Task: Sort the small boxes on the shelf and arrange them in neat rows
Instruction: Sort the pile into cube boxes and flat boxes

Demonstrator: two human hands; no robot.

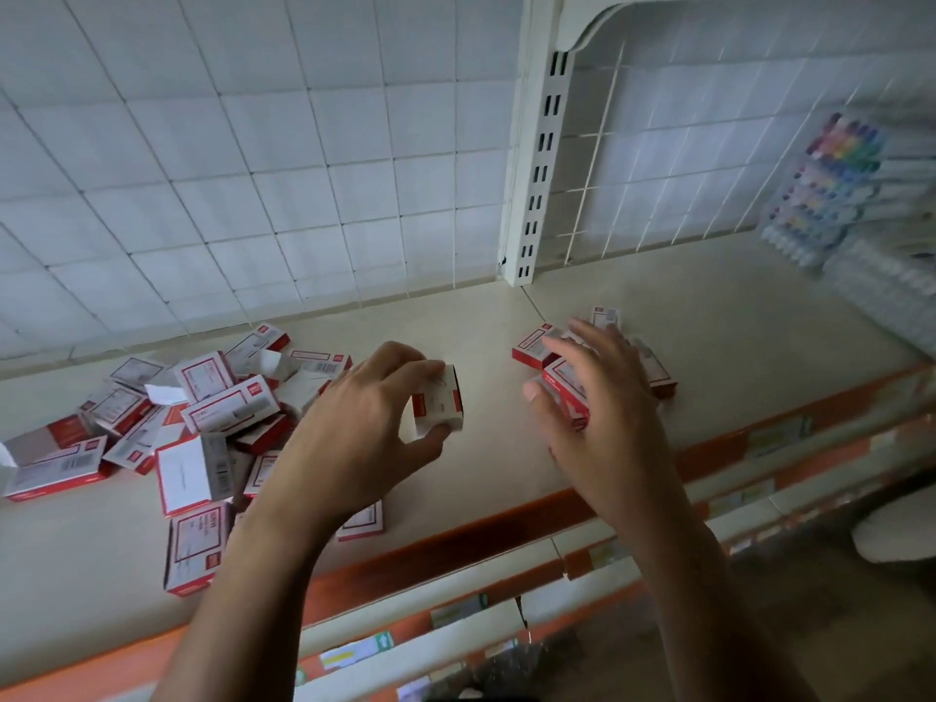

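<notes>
Red-and-white box (438, 402) pinched in our left hand (354, 412), long axis upright, and the sorted boxes (529, 347) sit at 3 o'clock under our right hand (608, 402), fingers (590, 342) spread.

1. The left hand (364, 402) and the right hand (602, 397) are both bare, with slim fingers.
2. The left forearm (253, 575) and the right forearm (709, 600) are bare down to the lower edge of the view.
3. The right thumb's nail (530, 392) is short and rounded.
4. Knuckles and tendons stand out on the back of the left hand.
5. In the dim light, finer marks cannot be told.
</notes>
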